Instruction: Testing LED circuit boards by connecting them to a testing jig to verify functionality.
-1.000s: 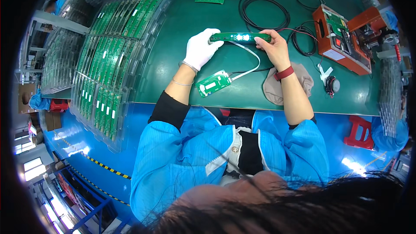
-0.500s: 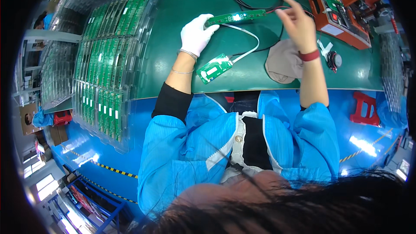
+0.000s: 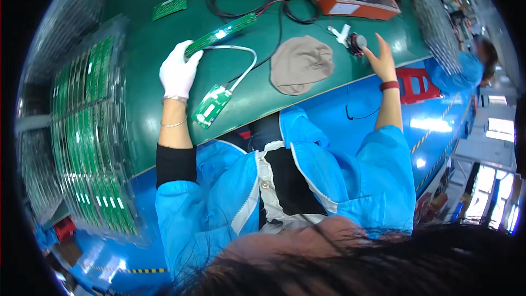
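Green circuit strip point(image 3: 222, 34), white glove point(image 3: 177, 72), grey-beige cloth point(image 3: 301, 64), red wristband point(image 3: 389, 85)

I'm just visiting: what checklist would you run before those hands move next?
1. Long, narrow green circuit board held by the white-gloved left hand: ok.
2. Bright white light showing on that board: ok.
3. White flat cable plugged firmly at both ends: cannot tell.
4. Small rectangular green circuit board lying on the dark-green table: ok.
5. Round black-and-grey part gripped by the bare right hand: not ok, thumb and finger spread near it.
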Available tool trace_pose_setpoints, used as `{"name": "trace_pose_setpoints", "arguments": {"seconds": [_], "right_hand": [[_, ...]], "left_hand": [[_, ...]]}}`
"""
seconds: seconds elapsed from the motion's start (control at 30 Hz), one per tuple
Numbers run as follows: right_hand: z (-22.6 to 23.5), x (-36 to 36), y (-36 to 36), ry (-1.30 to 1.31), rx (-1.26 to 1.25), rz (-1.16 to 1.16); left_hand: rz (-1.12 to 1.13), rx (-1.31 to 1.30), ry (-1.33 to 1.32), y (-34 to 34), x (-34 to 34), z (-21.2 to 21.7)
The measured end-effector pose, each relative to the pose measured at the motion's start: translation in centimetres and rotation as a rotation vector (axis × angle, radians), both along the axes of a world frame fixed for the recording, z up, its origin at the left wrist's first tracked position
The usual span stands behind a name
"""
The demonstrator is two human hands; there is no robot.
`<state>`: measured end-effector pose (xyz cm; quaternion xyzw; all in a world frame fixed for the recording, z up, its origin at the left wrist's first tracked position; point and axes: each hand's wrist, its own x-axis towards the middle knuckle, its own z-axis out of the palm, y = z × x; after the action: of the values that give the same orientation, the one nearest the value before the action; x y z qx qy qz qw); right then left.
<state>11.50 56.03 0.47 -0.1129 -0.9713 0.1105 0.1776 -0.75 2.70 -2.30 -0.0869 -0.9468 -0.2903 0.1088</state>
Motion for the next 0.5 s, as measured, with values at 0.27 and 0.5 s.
{"name": "trace_pose_setpoints", "arguments": {"seconds": [0.27, 0.5], "right_hand": [[0.9, -1.6, -2.1, -0.058, -0.181, -0.076], [-0.2, -3.3, -3.0, -0.101, -0.064, 0.067]], "left_hand": [[-0.008, 0.037, -0.022, 1.1, -0.2, 1.0], [-0.019, 0.056, 0.084, 0.0, -0.5, -0.3]]}}
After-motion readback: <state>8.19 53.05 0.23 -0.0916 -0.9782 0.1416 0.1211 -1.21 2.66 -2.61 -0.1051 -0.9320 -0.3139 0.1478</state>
